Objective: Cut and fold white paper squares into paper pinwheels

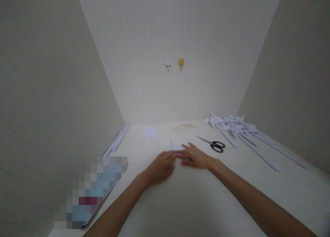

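Observation:
Both of my hands rest palm down on the pale table, meeting over a small folded white paper point(176, 145). My left hand point(160, 167) lies flat with its fingers at the paper's near left edge. From the right, my right hand point(196, 157) presses its fingertips on the paper's near edge. Most of the paper sticks out beyond the fingers; its near part is hidden under them. Neither hand grips anything.
Black-handled scissors point(213, 144) lie just right of my right hand. Several white paper pinwheels on rolled sticks point(242, 132) are piled at the back right. A white sheet point(149, 132) lies back left, paper rods point(117, 140) along the left wall. Two hooks point(174, 63) hang on the back wall.

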The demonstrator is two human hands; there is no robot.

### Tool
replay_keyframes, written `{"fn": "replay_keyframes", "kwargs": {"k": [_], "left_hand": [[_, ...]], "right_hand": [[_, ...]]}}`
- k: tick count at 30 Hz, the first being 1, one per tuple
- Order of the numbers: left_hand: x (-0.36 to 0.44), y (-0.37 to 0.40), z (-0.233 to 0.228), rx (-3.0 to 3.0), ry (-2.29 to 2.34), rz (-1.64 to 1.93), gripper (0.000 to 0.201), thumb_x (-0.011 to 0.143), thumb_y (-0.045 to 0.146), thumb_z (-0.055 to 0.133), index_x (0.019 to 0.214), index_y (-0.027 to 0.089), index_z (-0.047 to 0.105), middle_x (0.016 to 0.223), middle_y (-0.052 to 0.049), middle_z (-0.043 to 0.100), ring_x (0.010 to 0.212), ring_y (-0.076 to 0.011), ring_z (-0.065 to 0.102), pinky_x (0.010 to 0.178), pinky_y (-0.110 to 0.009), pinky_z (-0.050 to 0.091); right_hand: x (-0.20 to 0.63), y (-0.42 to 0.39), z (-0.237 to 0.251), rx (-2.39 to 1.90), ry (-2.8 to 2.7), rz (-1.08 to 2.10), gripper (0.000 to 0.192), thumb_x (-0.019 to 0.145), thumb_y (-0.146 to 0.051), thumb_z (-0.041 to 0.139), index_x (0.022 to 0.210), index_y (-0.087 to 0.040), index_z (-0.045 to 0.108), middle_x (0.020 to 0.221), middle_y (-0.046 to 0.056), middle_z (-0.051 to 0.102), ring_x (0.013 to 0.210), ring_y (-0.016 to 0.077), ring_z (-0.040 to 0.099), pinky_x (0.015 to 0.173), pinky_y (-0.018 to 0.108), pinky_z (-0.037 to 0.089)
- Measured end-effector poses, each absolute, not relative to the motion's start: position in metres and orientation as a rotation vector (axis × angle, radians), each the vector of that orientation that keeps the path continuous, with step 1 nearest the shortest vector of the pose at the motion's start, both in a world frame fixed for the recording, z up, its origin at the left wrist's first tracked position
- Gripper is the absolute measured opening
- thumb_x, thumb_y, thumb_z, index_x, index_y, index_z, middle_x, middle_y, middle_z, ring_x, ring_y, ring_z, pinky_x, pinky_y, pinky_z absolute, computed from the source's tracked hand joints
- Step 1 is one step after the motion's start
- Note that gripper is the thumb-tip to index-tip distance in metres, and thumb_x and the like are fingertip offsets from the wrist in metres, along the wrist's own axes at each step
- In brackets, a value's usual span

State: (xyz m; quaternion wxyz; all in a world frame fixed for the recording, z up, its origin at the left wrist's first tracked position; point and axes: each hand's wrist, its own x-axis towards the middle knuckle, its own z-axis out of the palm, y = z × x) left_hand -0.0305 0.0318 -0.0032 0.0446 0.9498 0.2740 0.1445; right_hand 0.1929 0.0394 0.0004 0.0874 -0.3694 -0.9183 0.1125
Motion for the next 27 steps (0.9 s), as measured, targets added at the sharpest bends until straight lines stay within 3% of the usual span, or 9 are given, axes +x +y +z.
{"fn": "replay_keyframes", "kwargs": {"k": [4, 9, 15, 18, 24, 27], "left_hand": [[-0.024, 0.039, -0.005, 2.835, 0.843, 0.461, 0.04, 0.084, 0.023, 0.038, 0.123, 0.013, 0.037, 0.132, -0.013, 0.042, 0.124, -0.0188, 0.035, 0.104, -0.043, 0.027], [0.0, 0.06, -0.011, 2.721, 0.894, 0.567, 0.037, 0.087, 0.028, 0.033, 0.117, 0.009, 0.043, 0.118, -0.015, 0.054, 0.11, -0.0176, 0.049, 0.095, -0.037, 0.039], [0.013, 0.067, -0.012, 2.789, 0.879, 0.533, 0.037, 0.09, 0.028, 0.027, 0.117, 0.012, 0.048, 0.129, -0.012, 0.047, 0.121, -0.0159, 0.04, 0.102, -0.037, 0.032], [0.013, 0.068, -0.013, 2.786, 0.965, 0.448, 0.038, 0.09, 0.03, 0.026, 0.118, 0.015, 0.047, 0.13, -0.01, 0.047, 0.124, -0.0173, 0.037, 0.103, -0.041, 0.028], [0.012, 0.078, -0.015, 2.712, 1.11, 0.298, 0.048, 0.09, 0.044, 0.019, 0.127, 0.023, 0.039, 0.138, -0.007, 0.037, 0.131, -0.0291, 0.02, 0.101, -0.06, 0.011], [0.008, 0.084, -0.015, 2.688, 1.147, 0.261, 0.054, 0.088, 0.05, 0.017, 0.131, 0.022, 0.033, 0.138, -0.007, 0.035, 0.132, -0.0309, 0.015, 0.1, -0.062, 0.007]], "right_hand": [[0.193, 0.039, 0.0, -1.084, -2.724, 0.333, 0.047, 0.085, -0.05, 0.034, 0.129, -0.034, 0.039, 0.136, 0.002, 0.04, 0.13, 0.033, 0.021, 0.099, 0.062, 0.011], [0.192, 0.038, 0.001, -1.077, -2.704, 0.28, 0.039, 0.086, -0.046, 0.036, 0.116, -0.03, 0.054, 0.131, 0.004, 0.047, 0.129, 0.0302, 0.026, 0.1, 0.06, 0.015], [0.192, 0.039, -0.003, -1.081, -2.694, 0.25, 0.033, 0.085, -0.043, 0.04, 0.11, -0.03, 0.058, 0.123, 0.002, 0.055, 0.128, 0.0276, 0.029, 0.101, 0.058, 0.015], [0.192, 0.04, -0.003, -1.056, -2.692, 0.249, 0.033, 0.085, -0.042, 0.042, 0.112, -0.032, 0.056, 0.127, 0.003, 0.052, 0.128, 0.0269, 0.029, 0.1, 0.06, 0.014], [0.191, 0.038, 0.002, -1.049, -2.704, 0.27, 0.034, 0.084, -0.042, 0.042, 0.113, -0.03, 0.056, 0.123, 0.005, 0.055, 0.128, 0.0265, 0.029, 0.1, 0.06, 0.013], [0.191, 0.038, 0.004, -1.066, -2.721, 0.283, 0.038, 0.084, -0.044, 0.041, 0.118, -0.03, 0.053, 0.126, 0.004, 0.052, 0.128, 0.0282, 0.028, 0.1, 0.06, 0.013]]}}
